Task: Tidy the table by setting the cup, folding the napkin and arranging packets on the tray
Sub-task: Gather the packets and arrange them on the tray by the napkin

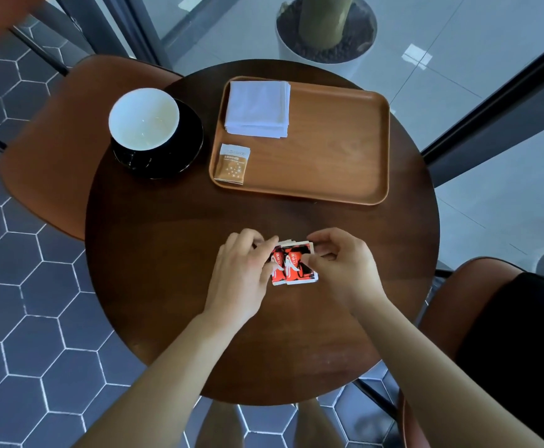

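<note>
Head view: left hand (241, 270) and right hand (341, 263) pinch a stack of red packets (291, 265) between them, near the table's (167, 253) front; their fingers hide its side edges. Beyond, the tray (328, 156) holds a folded napkin (257, 108) far-left and a brown packet (233, 163) near-left; the cup (143, 119) sits on a saucer (186, 147) left of it.

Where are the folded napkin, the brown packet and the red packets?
folded napkin (257, 108): head view, middle of top layer.
brown packet (232, 163): head view, centre of printed face.
red packets (288, 270): head view, exposed red front.
</note>
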Tool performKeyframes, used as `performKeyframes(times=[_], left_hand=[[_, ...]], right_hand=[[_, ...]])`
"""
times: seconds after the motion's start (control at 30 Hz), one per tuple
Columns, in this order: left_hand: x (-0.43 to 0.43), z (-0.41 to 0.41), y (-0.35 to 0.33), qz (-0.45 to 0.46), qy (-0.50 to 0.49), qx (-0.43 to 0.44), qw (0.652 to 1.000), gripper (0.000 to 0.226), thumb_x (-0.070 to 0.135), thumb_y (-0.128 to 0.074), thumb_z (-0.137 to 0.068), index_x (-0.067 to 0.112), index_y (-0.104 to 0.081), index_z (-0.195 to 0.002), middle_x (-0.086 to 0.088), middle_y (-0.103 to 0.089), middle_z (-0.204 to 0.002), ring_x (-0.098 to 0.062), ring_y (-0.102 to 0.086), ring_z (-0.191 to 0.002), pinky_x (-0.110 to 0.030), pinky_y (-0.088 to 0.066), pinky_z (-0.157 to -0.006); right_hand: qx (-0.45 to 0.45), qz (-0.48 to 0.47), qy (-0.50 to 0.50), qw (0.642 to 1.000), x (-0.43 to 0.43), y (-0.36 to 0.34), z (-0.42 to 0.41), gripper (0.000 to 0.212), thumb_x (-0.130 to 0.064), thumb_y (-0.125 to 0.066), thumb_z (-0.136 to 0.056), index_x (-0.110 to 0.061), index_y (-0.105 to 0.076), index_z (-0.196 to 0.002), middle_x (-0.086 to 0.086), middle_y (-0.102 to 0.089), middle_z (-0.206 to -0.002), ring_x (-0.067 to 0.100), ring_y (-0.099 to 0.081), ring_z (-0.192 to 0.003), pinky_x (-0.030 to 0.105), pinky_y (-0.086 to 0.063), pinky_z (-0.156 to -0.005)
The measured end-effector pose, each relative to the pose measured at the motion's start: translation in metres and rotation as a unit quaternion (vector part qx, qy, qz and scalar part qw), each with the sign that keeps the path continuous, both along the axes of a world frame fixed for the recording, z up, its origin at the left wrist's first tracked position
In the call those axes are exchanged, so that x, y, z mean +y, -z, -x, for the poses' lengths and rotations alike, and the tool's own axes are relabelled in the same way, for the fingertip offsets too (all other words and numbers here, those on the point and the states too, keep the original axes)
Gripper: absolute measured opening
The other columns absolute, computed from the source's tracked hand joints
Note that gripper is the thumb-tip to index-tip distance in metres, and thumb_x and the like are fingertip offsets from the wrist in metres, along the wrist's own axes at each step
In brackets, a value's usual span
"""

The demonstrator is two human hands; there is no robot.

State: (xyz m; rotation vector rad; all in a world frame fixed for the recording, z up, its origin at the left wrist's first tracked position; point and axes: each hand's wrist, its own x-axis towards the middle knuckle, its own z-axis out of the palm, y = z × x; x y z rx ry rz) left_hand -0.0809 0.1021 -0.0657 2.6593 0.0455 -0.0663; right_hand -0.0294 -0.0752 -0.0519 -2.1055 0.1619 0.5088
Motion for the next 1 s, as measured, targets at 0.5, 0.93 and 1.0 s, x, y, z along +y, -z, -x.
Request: performKeyframes(times=[0.5,0.93,1.0], left_hand=[[-0.027,0.011,-0.019,0.345,-0.361,0.145,0.854,0.042,0.014,-0.066,-0.093,0.015,-0.061,-0.135,0.003,-0.074,-0.111,-0.010,-0.070,-0.098,-0.033,-0.057,-0.092],[-0.031,-0.003,-0.018,0.245,-0.304,0.115,0.913,0.026,0.015,-0.077,-0.082,0.017,-0.075,-0.108,0.006,-0.074,-0.088,-0.013,-0.070,-0.087,-0.034,-0.056,-0.083],[-0.030,-0.004,-0.017,0.237,-0.303,0.116,0.916,0.023,0.013,-0.077,-0.082,0.016,-0.075,-0.105,0.005,-0.073,-0.088,-0.011,-0.068,-0.085,-0.034,-0.056,-0.082]], right_hand=[[-0.073,0.172,-0.069,0.980,0.025,0.002,0.006,0.033,-0.024,-0.080,-0.082,-0.014,-0.068,-0.112,0.001,-0.072,-0.089,0.014,-0.062,-0.075,0.013,-0.033,-0.055],[-0.056,0.103,-0.062,0.991,0.021,0.004,0.006,0.026,-0.020,-0.081,-0.078,-0.019,-0.070,-0.102,-0.003,-0.069,-0.076,0.017,-0.067,-0.073,0.028,-0.049,-0.064],[-0.052,0.094,-0.058,0.992,0.020,0.003,0.006,0.026,-0.020,-0.081,-0.079,-0.020,-0.069,-0.101,-0.003,-0.069,-0.077,0.017,-0.067,-0.074,0.031,-0.052,-0.066]])
